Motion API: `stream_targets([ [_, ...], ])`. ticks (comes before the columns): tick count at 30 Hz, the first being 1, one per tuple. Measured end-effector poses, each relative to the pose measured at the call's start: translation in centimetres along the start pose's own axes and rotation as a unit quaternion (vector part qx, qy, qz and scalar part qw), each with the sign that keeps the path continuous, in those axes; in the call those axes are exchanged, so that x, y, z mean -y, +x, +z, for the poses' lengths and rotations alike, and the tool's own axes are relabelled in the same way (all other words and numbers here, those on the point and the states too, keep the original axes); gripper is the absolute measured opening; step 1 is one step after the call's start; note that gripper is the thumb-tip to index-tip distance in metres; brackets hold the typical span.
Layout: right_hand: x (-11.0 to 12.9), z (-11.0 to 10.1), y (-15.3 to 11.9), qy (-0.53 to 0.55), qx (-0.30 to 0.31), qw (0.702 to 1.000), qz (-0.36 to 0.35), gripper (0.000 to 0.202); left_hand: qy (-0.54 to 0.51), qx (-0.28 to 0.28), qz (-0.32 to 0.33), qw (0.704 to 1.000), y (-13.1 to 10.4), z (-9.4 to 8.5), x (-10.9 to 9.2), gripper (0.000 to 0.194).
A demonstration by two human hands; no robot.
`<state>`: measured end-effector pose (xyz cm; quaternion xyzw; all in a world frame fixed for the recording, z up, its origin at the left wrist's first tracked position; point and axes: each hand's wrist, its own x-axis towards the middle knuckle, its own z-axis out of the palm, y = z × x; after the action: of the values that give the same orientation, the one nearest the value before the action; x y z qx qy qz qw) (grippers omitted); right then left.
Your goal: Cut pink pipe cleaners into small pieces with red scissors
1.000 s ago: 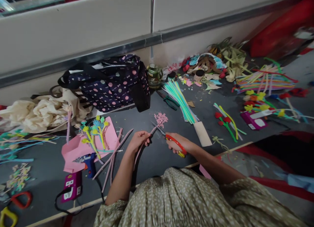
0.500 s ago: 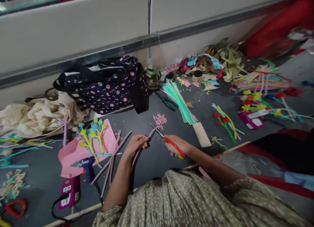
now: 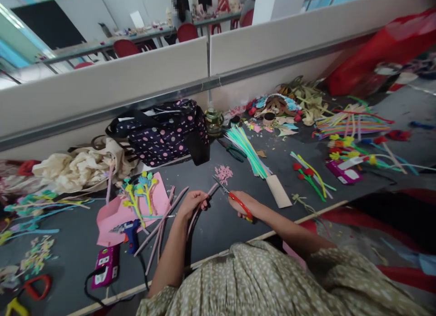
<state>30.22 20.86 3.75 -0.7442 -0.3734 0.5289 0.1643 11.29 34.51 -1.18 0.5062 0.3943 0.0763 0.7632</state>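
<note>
Between the pinched fingers of my left hand (image 3: 193,203) is a dusty-pink pipe cleaner (image 3: 192,223), its tail hanging down toward the table edge. Scissors (image 3: 240,206) with red and yellow handles are gripped in my right hand (image 3: 245,204). Their blades point up and left, at the free end of the pipe cleaner. Just beyond the blade tips lies a small heap of cut pink pieces (image 3: 224,173). More long pink pipe cleaners (image 3: 160,236) lie crossed to the left of my left forearm.
Left are a blue glue gun (image 3: 131,234), pink paper (image 3: 107,220) with pipe-cleaner flowers, and a purple power strip (image 3: 106,266). A patterned bag (image 3: 160,136) stands behind. Right of centre lie pliers (image 3: 235,152), a green pipe-cleaner bundle (image 3: 250,152) and red flowers (image 3: 308,172).
The view has tilted up, bringing the room beyond the partition into sight. Both hands keep nearly the same place, with the scissors still at the pipe cleaner's end.
</note>
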Motion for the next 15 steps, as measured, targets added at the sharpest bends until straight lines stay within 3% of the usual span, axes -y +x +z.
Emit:
stream_targets([
  [4, -1.7, -0.2, 1.0, 0.013, 0.017, 0.999, -0.039, 0.021, -0.004, -0.010, 0.007, 1.000, -0.1, 0.0, 0.0, 0.039],
  [9, -3.1, -1.2, 1.2, 0.122, 0.052, 0.989, -0.060, 0.038, -0.026, -0.022, 0.013, 0.999, -0.3, 0.1, -0.1, 0.040],
  [15, -3.6, -1.8, 0.4, 0.088, 0.060, 0.993, -0.057, 0.034, -0.041, -0.034, 0.019, 0.998, 0.0, 0.4, -0.1, 0.039],
])
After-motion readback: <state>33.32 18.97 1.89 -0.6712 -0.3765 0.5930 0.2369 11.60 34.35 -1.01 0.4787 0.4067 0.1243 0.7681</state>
